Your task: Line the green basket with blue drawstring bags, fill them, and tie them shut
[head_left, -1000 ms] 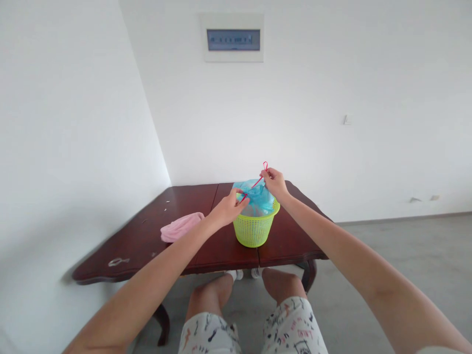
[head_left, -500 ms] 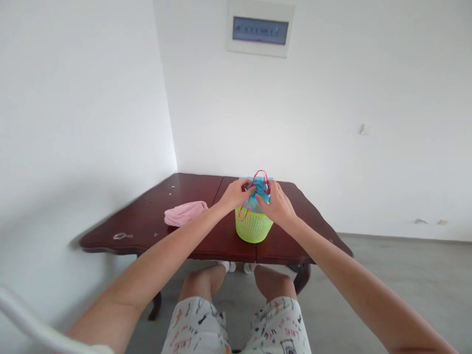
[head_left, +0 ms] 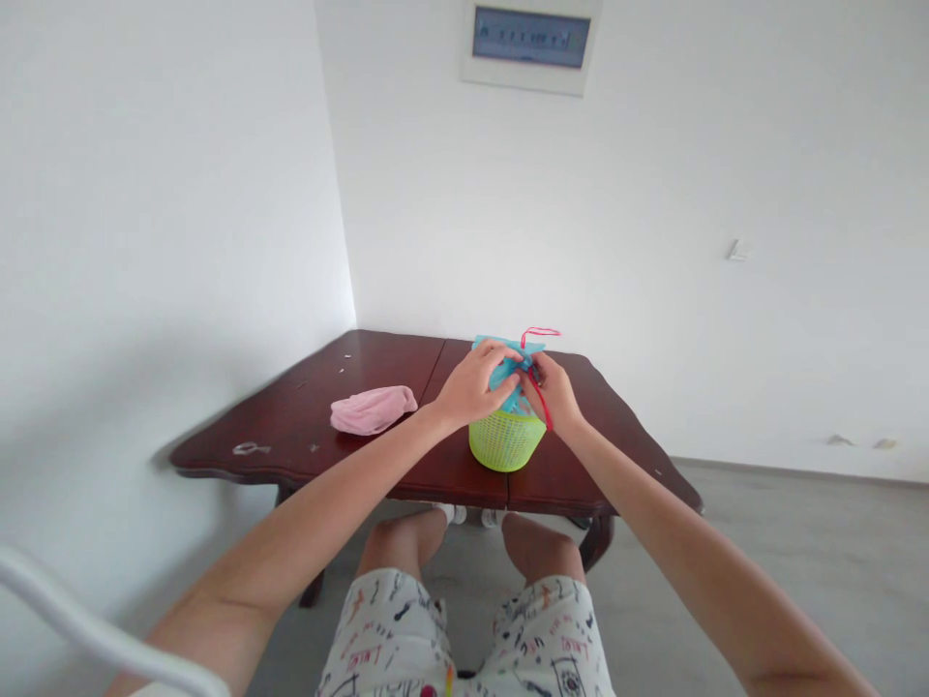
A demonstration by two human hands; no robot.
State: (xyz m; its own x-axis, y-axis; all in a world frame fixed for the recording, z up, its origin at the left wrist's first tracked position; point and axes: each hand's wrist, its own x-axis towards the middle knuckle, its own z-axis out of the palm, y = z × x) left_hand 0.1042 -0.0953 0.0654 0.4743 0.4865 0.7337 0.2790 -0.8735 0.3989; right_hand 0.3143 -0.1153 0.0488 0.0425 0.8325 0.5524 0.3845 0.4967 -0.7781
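Observation:
A yellow-green plastic basket with perforated sides stands on the table, lined with a thin blue plastic bag. Above the basket the bag is gathered into a bunch. My left hand reaches in from the left with its thumb and fingers closed on the gathered plastic. On the other side my right hand pinches the same bunch, its fingertips partly hidden. A red drawstring hangs over my right hand, and another loop of it sticks up behind.
A folded pink cloth lies on the dark red wooden table, left of the basket. Near the table's left edge is a small clear strip or loop. White walls stand behind and to the left.
Both hands have closed in on the bag's neck and bunched it tighter. The red drawstring has swung from the left to the right side, over my right hand. My view has tilted slightly.

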